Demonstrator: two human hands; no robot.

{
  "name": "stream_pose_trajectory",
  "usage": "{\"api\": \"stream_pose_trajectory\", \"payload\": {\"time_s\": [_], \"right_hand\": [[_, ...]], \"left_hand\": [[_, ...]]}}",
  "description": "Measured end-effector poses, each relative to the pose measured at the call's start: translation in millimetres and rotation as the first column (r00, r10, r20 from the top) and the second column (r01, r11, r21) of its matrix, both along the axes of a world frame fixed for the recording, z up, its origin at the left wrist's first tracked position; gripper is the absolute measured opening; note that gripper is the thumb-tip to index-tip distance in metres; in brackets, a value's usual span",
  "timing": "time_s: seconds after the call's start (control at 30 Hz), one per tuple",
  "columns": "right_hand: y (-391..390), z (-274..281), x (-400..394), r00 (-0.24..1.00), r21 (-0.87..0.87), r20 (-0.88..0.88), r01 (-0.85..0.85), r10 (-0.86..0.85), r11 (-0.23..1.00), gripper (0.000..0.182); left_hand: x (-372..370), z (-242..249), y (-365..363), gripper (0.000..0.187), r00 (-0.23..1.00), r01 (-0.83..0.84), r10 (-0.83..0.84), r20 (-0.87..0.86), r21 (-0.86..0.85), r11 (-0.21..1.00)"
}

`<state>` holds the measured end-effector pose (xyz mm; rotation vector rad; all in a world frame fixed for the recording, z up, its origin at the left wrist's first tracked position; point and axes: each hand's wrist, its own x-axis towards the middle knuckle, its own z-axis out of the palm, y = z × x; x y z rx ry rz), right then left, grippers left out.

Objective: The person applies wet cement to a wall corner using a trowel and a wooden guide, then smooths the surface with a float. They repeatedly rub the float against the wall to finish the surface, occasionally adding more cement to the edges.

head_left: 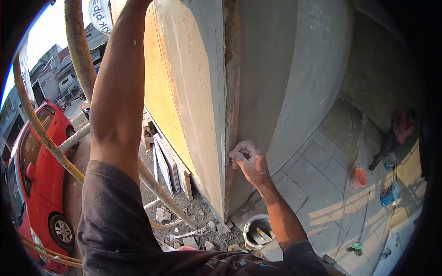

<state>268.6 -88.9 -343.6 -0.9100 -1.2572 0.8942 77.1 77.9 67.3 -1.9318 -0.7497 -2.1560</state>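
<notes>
My right hand (248, 158), coated in pale dust, is closed with its fingers curled in at the corner of the plastered wall (264, 69). Its fingertips are at a long brownish strip (231, 83) that runs down the wall's edge; whether something thin is pinched in them is hidden. My left arm (117, 87) reaches straight up past the sunlit side of the corner, and its hand is beyond the top of the view. Below my right forearm stands a bucket (247, 230) with a trowel-like tool (263, 235) in it.
Yellowish scaffold pipes (78, 46) cross the left side, with a red car (43, 170) beyond. Boards (168, 163) lean at the wall's foot among rubble (198, 214). On the tiled floor (317, 170) are an orange-red bucket (358, 176) and a blue one (390, 195). Another person (398, 131) is at right.
</notes>
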Motion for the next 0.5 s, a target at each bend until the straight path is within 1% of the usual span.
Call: {"api": "stream_pose_trajectory", "payload": {"time_s": [0.07,0.1,0.13,0.17,0.2,0.23,0.27,0.3,0.33,0.37,0.4,0.43,0.47,0.5], "right_hand": [[0,-3,1,1.000,0.001,0.012,-0.005,0.005,1.000,0.011],[0,-3,3,1.000,0.006,0.021,-0.009,0.009,1.000,0.011],[1,-4,3,1.000,0.005,0.010,-0.014,0.014,1.000,0.011],[2,-5,2,1.000,0.005,-0.006,-0.019,0.019,1.000,0.010],[4,-7,2,1.000,0.006,-0.023,-0.020,0.020,1.000,0.010],[5,-6,2,0.999,0.016,-0.039,-0.035,0.036,0.999,0.010],[5,-5,3,0.997,0.021,-0.052,-0.049,0.050,0.999,0.009],[3,-6,2,0.996,0.022,-0.064,-0.060,0.061,0.998,0.009],[4,-5,4,0.997,0.039,-0.050,-0.050,0.051,0.998,0.009],[4,-5,4,0.998,0.045,-0.033,-0.046,0.047,0.998,0.009],[3,-5,4,0.999,0.054,-0.016,-0.048,0.049,0.997,0.009],[1,-6,2,0.998,0.039,-0.030,-0.046,0.048,0.998,0.009],[1,-6,0,0.998,0.032,-0.046,-0.041,0.043,0.999,0.009],[1,-4,1,0.998,0.028,-0.061,-0.031,0.033,0.999,0.009]], "left_hand": [[4,-52,-26,0.047,1.000,0.021,-0.018,0.020,-0.153,0.988],[-9,-97,7,0.048,0.993,-0.117,0.117,0.002,-0.004,0.993],[0,-158,-11,0.045,0.997,-0.003,0.008,0.073,-0.073,0.997],[6,-225,-27,0.038,0.987,0.121,-0.091,0.135,-0.230,0.966],[7,-300,-35,0.032,0.983,0.160,-0.126,0.134,-0.283,0.946],[8,-382,-36,0.030,0.963,0.244,-0.180,0.199,-0.367,0.898],[13,-445,-57,0.030,0.965,0.229,-0.138,0.224,-0.452,0.862],[13,-507,-74,0.029,0.953,0.275,-0.123,0.277,-0.624,0.731],[16,-552,-97,0.030,0.973,0.206,-0.032,0.230,-0.797,0.568],[18,-602,-115,0.031,0.934,0.352,-0.126,0.336,-0.794,0.496],[23,-651,-131,0.029,0.945,0.319,-0.096,0.313,-0.816,0.482],[26,-676,-138,0.027,0.956,0.283,-0.068,0.286,-0.833,0.475],[27,-667,-134,0.029,0.954,0.281,-0.061,0.295,-0.799,0.532],[30,-642,-126,0.030,0.950,0.281,-0.059,0.306,-0.759,0.588]]}}
